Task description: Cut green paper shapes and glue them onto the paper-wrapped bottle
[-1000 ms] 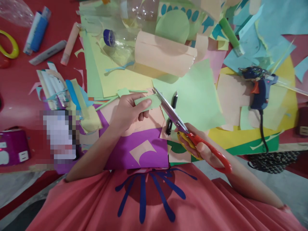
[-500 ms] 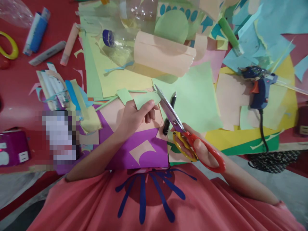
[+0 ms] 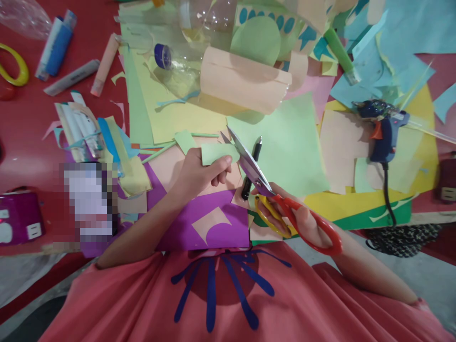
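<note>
My left hand (image 3: 210, 172) pinches a small piece of light green paper (image 3: 215, 154) between thumb and fingers. In my right hand (image 3: 290, 213) are scissors (image 3: 254, 168) with one red and one yellow handle loop, their blades slightly parted. The blades point up and to the left, and the right end of the green piece lies at them. Below the blades rests a black pen (image 3: 257, 147) on a large light green sheet (image 3: 292, 142). Under my left hand lie peach paper and a purple sheet (image 3: 171, 228) bearing a peach offcut (image 3: 211, 224).
A clear plastic bottle wrapped in peach paper (image 3: 245, 78) lies behind my hands. To the right is a blue glue gun (image 3: 386, 135) with its cord (image 3: 390, 190). Markers (image 3: 73, 78), paper scraps and a pixelated phone-like object (image 3: 89, 202) are at the left.
The scissor blades have parted, and the handle loops have spread. My left hand has moved slightly down, with the green piece turned to show more of its face.
</note>
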